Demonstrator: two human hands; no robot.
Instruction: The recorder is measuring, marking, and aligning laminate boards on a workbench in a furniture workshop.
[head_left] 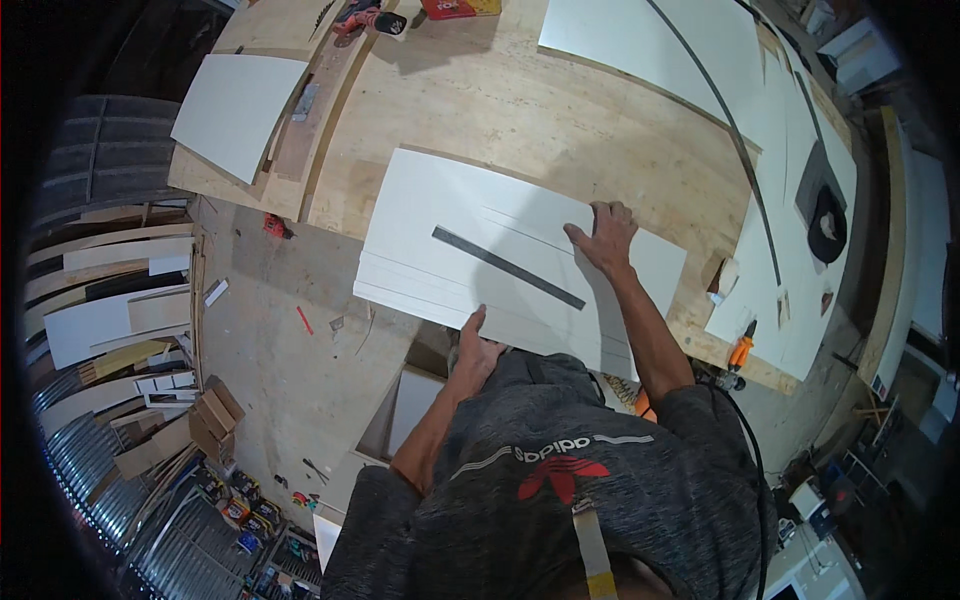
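A white rectangular panel (pixel 410 215) lies in front of me at a slant, its near edge overhanging the workbench toward my body. Thin lines run along its face, and its near side looks like stacked layers. A flat dark grey strip (pixel 508 267) rests diagonally across the middle; neither hand touches it. My left hand (pixel 478 352) grips the near edge, thumb on top, the other fingers mostly hidden below. On the far edge, my right hand (pixel 606 238) has its thumb spread over the face and its fingers bent across the rim.
The plywood workbench (pixel 450 105) carries a white board (pixel 240 110) at left, a red drill (pixel 375 22) and a large white sheet (pixel 650 45). Orange-handled pliers (pixel 741 347), a black cap (pixel 828 225) and a black cable (pixel 735 130) lie right. Stacked boards (pixel 120 320) stand left.
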